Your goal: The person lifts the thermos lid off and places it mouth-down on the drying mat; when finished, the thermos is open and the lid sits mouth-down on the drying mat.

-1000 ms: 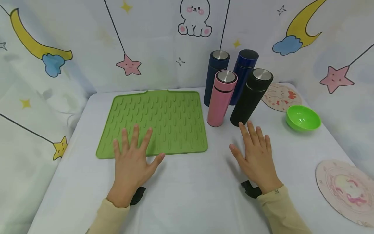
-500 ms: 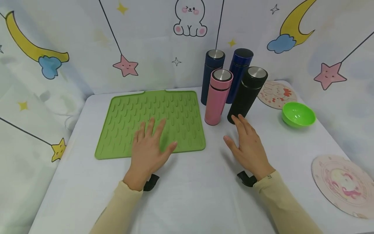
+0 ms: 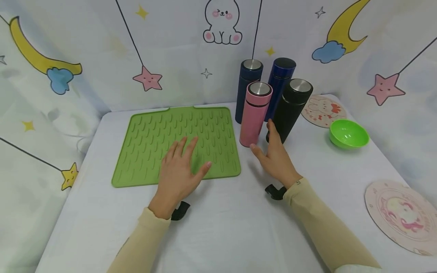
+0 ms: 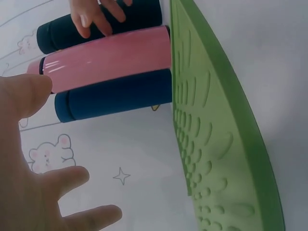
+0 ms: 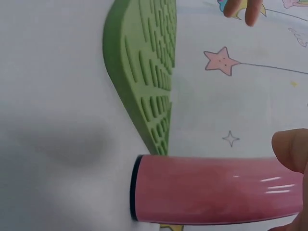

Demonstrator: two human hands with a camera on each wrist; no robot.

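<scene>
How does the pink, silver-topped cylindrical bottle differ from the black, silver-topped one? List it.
Colour: the pink cylindrical bottle is pink; the black cylindrical bottle is black.
Finish: the pink bottle shows bright highlights in the wrist views; the black bottle looks duller.
Place: the pink bottle stands nearer the green rectangular mat; the black bottle stands farther from it.
Shared: both stand upright, with silver-coloured lid tops.

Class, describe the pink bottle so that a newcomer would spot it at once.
On the white table, find the large green mat. Just right of it stand four bottles; yours is in the front row, left of the black bottle. The pink bottle is the only pink one, its neighbours being black or dark blue.
</scene>
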